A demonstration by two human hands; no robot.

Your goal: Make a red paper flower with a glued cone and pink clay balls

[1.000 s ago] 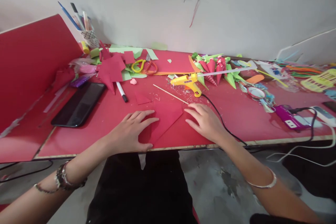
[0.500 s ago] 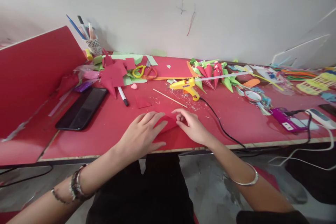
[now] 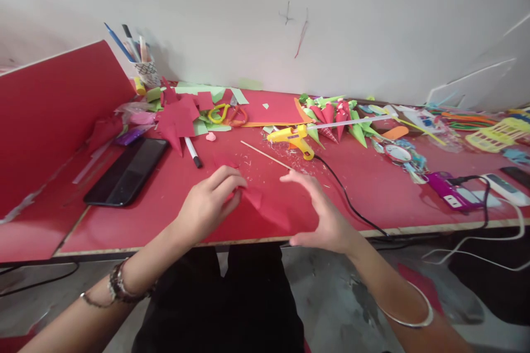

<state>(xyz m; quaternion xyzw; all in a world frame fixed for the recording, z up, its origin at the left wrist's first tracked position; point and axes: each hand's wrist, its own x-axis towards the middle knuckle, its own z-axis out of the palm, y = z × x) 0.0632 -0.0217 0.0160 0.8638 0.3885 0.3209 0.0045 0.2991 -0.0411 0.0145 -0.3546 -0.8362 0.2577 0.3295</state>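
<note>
My left hand (image 3: 213,201) pinches the edge of a piece of red paper (image 3: 265,207), which reaches out to the right over the red table (image 3: 356,198) and is smeared by motion. Across from it my right hand (image 3: 321,212) is held open, thumb and fingers spread apart, with nothing between them. Just beyond the hands lies a thin wooden stick (image 3: 265,154). A yellow glue gun (image 3: 292,137) with a long clear glue stick in its back rests behind that stick.
To the left are a black phone (image 3: 126,174), a marker (image 3: 192,153) and a pile of red paper squares (image 3: 182,116). Scissors (image 3: 227,115) lie at the back near red and green paper cones (image 3: 331,116). A purple power adapter (image 3: 451,190) with cables sits right.
My hands have moved apart. The left has drawn back leftward, now pinching the red paper, while the right has gone right and its fingers have spread.
</note>
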